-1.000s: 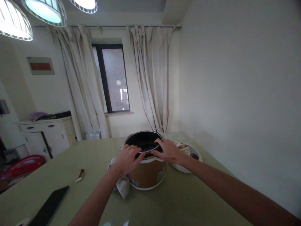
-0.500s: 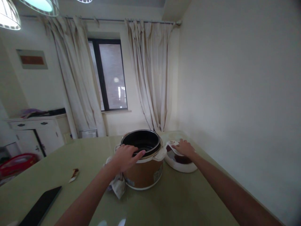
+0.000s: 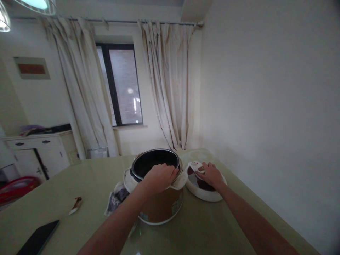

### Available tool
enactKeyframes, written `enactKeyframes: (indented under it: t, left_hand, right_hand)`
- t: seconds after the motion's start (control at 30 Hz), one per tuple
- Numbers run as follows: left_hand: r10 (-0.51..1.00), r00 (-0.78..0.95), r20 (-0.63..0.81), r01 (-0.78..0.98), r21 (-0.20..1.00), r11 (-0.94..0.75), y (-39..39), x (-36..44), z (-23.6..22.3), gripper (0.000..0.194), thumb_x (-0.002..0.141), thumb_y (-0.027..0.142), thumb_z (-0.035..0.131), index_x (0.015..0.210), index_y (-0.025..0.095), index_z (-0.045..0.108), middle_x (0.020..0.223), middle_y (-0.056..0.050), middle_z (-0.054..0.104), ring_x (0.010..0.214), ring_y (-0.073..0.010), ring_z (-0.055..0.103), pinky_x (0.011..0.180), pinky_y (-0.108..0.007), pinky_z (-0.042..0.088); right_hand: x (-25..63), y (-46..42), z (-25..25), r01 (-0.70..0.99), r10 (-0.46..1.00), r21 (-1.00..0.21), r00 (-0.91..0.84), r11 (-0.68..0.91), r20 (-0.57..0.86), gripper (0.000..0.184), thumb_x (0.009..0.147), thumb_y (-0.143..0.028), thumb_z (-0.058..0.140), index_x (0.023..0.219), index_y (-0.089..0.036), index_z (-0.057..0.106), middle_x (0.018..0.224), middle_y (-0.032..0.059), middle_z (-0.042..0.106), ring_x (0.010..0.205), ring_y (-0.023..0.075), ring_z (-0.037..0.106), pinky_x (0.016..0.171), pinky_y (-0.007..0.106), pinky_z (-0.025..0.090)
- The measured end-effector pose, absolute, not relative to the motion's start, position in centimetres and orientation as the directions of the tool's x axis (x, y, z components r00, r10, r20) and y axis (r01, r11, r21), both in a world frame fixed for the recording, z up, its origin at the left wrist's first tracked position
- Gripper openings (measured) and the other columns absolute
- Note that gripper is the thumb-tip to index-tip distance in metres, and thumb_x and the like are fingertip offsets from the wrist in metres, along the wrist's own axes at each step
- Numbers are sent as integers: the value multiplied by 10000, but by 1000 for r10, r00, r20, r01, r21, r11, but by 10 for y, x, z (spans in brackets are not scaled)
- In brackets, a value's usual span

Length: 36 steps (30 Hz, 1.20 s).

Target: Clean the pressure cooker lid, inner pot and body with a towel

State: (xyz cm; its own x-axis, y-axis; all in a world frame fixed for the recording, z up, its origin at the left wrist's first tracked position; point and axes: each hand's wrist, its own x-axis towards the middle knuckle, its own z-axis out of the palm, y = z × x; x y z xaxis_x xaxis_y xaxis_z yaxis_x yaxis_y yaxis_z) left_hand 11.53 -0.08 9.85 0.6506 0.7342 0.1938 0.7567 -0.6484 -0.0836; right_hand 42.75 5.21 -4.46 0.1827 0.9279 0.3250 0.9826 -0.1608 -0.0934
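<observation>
A brown-and-white electric cooker (image 3: 159,209) stands on the table with its top off. Its dark inner pot (image 3: 145,163) shows a metal rim. My left hand (image 3: 160,177) is closed at the pot's near right rim, fingers curled over the edge; the fingertips are partly hidden. To the right, the round cooker lid (image 3: 203,193), white-rimmed with a dark centre, rests on the table. My right hand (image 3: 211,173) is wrapped over the lid's handle. A grey-and-white cloth (image 3: 117,198) lies against the cooker's left side, partly behind my left forearm.
On the table's left are a dark phone-like slab (image 3: 38,237) and a small brown-and-white scrap (image 3: 76,205). The wall (image 3: 265,124) runs along the table's right edge. A red basin (image 3: 20,189) and a white cabinet (image 3: 39,152) stand beyond the left edge.
My left hand has moved right along the pot's near rim and its fingers have curled in. My right hand stays on the lid's handle. The view has shifted slightly.
</observation>
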Motion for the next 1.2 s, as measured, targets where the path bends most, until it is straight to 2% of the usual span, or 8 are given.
enactKeyframes:
  t: [0.13,0.23,0.4,0.7,0.87,0.97,1.1,1.2]
  left_hand:
    - [710,690,140,722,-76,-687,-2,91,106,483,1100,475,333,957,248,734,927,-101,774,894,-269,765,787,-384,542]
    - [740,658,142,753,-91,-652,-1,93,109,413,1061,449,414,900,233,728,935,-116,771,914,-297,761,777,-399,540]
    - [777,598,198,800,-92,-592,6,123,105,490,1097,491,319,1142,172,688,1009,-198,757,938,-341,759,788,-453,554]
    - [645,758,94,651,-40,-758,10,89,111,469,1116,482,305,1080,267,720,994,-86,789,905,-273,769,785,-372,522]
    - [645,761,69,648,-30,-761,0,77,118,409,1092,442,358,1063,274,730,1047,-74,799,933,-278,764,787,-360,510]
    - [688,722,77,692,-103,-715,-10,73,120,382,1074,395,365,1060,252,719,941,-88,792,883,-290,766,740,-360,499]
    - [728,678,100,733,-162,-661,-20,64,115,503,1089,540,337,1109,234,735,934,-110,797,865,-305,771,707,-357,487]
    - [727,680,94,732,-127,-669,-18,56,111,649,1093,641,261,1042,239,768,960,-109,807,895,-296,772,699,-342,466]
  right_hand:
    - [428,53,-47,981,921,-92,195,-173,337,693,994,-688,554,1425,-149,614,1329,225,658,1256,388,595,1000,421,461]
    - [424,50,-47,977,919,-104,210,-185,335,671,999,-689,544,1407,-161,616,1328,216,658,1252,383,592,975,417,474]
    - [422,46,-46,973,911,-102,230,-208,342,626,1004,-688,540,1356,-178,623,1315,208,658,1224,376,608,964,414,473]
    - [419,44,-47,971,895,-96,237,-217,377,600,1006,-667,550,1335,-173,633,1303,209,660,1212,375,606,959,427,473]
    - [422,41,-40,976,930,-104,213,-189,301,699,974,-697,575,1395,-141,616,1365,245,651,1266,405,589,1000,480,473]
    - [419,42,-21,987,942,-141,122,-81,312,825,896,-740,660,1434,-117,617,1437,274,628,1326,450,570,1093,564,436]
    - [386,51,28,860,826,-392,-58,327,561,623,1049,-620,469,1449,-169,630,1434,196,673,1316,338,625,1152,515,446]
    - [344,64,66,728,781,-460,-165,509,603,567,1065,-566,474,1450,-183,636,1438,160,684,1307,294,648,1145,471,481]
